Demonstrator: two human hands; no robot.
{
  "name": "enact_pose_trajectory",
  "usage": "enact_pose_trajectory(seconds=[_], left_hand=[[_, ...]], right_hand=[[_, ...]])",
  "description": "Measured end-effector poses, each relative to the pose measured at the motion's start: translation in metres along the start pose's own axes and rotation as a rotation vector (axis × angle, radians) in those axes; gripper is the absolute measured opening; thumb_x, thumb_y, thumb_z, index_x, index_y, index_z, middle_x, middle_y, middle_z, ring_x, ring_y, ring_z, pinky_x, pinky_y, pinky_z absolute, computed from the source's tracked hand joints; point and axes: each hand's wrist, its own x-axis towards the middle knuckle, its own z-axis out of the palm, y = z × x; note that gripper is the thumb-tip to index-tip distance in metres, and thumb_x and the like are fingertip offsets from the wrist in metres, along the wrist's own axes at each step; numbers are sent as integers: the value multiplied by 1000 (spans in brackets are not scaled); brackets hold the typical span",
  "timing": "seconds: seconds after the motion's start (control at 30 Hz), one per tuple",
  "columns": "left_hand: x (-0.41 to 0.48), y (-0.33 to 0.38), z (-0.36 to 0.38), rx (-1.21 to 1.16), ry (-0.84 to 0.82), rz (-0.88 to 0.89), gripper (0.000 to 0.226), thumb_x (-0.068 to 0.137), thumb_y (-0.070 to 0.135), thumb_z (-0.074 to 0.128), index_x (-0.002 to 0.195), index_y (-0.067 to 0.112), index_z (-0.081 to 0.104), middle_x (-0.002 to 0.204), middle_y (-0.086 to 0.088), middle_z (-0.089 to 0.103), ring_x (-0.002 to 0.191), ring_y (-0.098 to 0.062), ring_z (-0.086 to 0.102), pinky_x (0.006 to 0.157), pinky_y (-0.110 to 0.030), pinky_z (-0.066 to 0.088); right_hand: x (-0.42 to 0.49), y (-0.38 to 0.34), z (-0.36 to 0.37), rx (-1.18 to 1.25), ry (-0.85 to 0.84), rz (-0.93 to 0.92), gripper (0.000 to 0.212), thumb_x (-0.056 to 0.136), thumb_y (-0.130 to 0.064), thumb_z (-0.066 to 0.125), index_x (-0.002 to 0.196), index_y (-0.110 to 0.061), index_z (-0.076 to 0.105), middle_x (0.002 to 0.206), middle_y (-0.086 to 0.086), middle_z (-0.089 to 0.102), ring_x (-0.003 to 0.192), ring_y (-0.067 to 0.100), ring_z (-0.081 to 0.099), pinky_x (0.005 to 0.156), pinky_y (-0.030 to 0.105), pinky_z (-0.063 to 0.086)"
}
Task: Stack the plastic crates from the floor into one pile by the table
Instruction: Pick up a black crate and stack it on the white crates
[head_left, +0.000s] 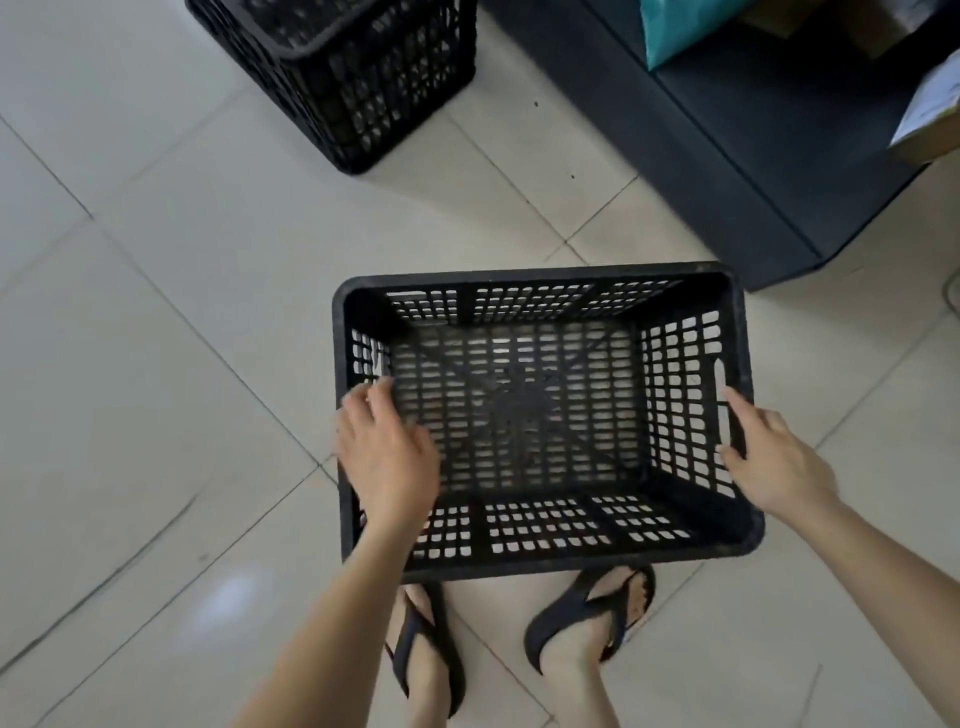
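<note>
A black slotted plastic crate (545, 561) stands open side up on the tiled floor right in front of my feet. My left hand (387, 457) lies over its left rim, fingers spread and thumb inside the wall. My right hand (769, 457) touches the right rim beside the handle slot, with its fingers stretched out and not closed around the rim. A second black crate (358, 88), with another nested in it, stands at the top left near the dark table (753, 156).
The dark table base fills the upper right, with a teal bag (670, 31) and boxes and papers (930, 114) on it. My feet in dark sandals (587, 618) stand just behind the near crate. Pale floor tiles (156, 364) stretch to the left.
</note>
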Motion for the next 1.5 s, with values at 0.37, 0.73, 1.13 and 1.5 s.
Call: enact_pose_trajectory(seconds=[0.37, 0.73, 1.13, 1.5], left_hand=[[30, -11, 3, 209, -335, -325, 31, 90, 2, 44, 120, -9, 48, 127, -27, 52, 116, -44, 54, 93, -46, 46], [13, 75, -34, 447, -420, -199, 38, 86, -1, 49, 123, -13, 52, 120, -27, 59, 108, -39, 61, 86, -43, 56], [-70, 271, -181, 432, -464, 128, 63, 90, -1, 46, 145, -12, 17, 142, -26, 40, 129, -37, 47, 103, -41, 46], [-163, 432, -231, 524, -632, 438, 42, 90, 4, 43, 125, -19, 41, 106, -24, 61, 75, -32, 65, 51, -34, 54]], right_hand=[[15, 38, 5, 313, 85, -2, 61, 91, -4, 51, 139, -21, 18, 103, 19, 62, 77, 29, 54, 70, 41, 50], [-17, 106, -36, 347, 43, 120, 33, 88, 1, 53, 119, 3, 41, 91, 12, 51, 83, 30, 54, 75, 37, 48], [-169, 246, -166, 469, -5, 330, 38, 85, 1, 57, 118, 6, 41, 107, 23, 58, 100, 36, 58, 76, 31, 43], [-262, 386, -221, 489, 71, 522, 34, 89, -7, 54, 119, 8, 46, 122, 25, 58, 113, 37, 57, 86, 32, 47]])
